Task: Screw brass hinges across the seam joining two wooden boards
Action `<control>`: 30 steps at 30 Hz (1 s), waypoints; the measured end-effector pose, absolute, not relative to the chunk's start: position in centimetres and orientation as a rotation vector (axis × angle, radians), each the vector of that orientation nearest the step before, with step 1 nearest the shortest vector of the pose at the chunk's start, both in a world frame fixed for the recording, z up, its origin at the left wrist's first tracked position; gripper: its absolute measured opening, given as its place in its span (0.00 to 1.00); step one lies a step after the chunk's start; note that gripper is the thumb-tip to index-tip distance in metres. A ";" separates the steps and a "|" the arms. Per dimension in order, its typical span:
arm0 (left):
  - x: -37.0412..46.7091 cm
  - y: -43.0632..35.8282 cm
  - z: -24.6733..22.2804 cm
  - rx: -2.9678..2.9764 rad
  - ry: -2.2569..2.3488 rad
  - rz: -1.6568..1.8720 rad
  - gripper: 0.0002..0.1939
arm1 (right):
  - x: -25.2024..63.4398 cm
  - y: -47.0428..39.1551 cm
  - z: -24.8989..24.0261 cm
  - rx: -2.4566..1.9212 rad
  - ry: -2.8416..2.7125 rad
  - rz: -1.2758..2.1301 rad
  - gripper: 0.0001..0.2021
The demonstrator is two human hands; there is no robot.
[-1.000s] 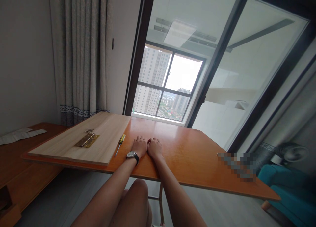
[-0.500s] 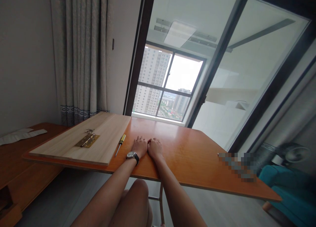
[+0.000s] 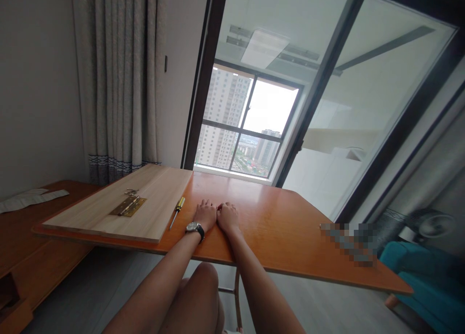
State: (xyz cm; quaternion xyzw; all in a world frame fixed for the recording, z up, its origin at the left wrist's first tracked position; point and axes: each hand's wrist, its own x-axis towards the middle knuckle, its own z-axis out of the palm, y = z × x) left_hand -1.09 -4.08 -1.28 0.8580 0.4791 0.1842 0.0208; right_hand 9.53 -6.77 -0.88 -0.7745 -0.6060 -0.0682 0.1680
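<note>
My left hand (image 3: 206, 214) lies palm down on the orange-brown wooden table (image 3: 276, 227), fingers stretched out a little apart, holding nothing; a watch (image 3: 193, 227) with a black strap is on its wrist. Right beside it, touching or almost touching, rests my right hand (image 3: 228, 216), its fingers curled in and nothing visible in them. Just left of my left hand is a screwdriver (image 3: 178, 212) with a yellow and black handle, its shaft pointing toward me. Further left, a brass hinge (image 3: 129, 206) sits opened flat on a pale wooden board (image 3: 90, 216).
Behind the hinge lies a small metal item (image 3: 131, 192), too small to name. A blurred-out patch (image 3: 350, 244) covers something at the table's right end. Beyond stand a teal chair (image 3: 417, 266) and a fan (image 3: 434, 223). A curtain (image 3: 123, 82) hangs behind the board.
</note>
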 end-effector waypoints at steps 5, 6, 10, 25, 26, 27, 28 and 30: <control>-1.1 -4.2 -1.2 2.654 1.488 0.597 0.20 | 9.6 -6.9 -0.9 -2.186 -1.720 -0.203 0.17; -1.1 -4.2 -1.2 2.652 1.490 0.603 0.21 | 9.5 -6.9 -0.9 -2.181 -1.715 -0.208 0.17; -1.1 -4.3 -1.1 2.658 1.489 0.597 0.20 | 9.5 -6.8 -0.8 -2.184 -1.712 -0.207 0.17; -1.1 -4.2 -1.3 2.675 1.490 0.592 0.19 | 9.2 -7.3 -0.4 -2.180 -1.691 -0.150 0.18; -1.1 -4.2 -1.3 2.677 1.487 0.585 0.18 | 9.2 -7.3 -0.4 -2.182 -1.699 -0.149 0.17; -1.1 -4.2 -1.3 2.678 1.484 0.580 0.18 | 9.3 -7.2 -0.4 -2.185 -1.708 -0.148 0.15; -1.1 -4.2 -1.3 2.680 1.482 0.577 0.17 | 9.3 -7.1 -0.5 -2.187 -1.717 -0.149 0.15; -1.1 -4.3 -1.2 2.682 1.478 0.575 0.17 | 9.4 -7.1 -0.6 -2.188 -1.726 -0.153 0.17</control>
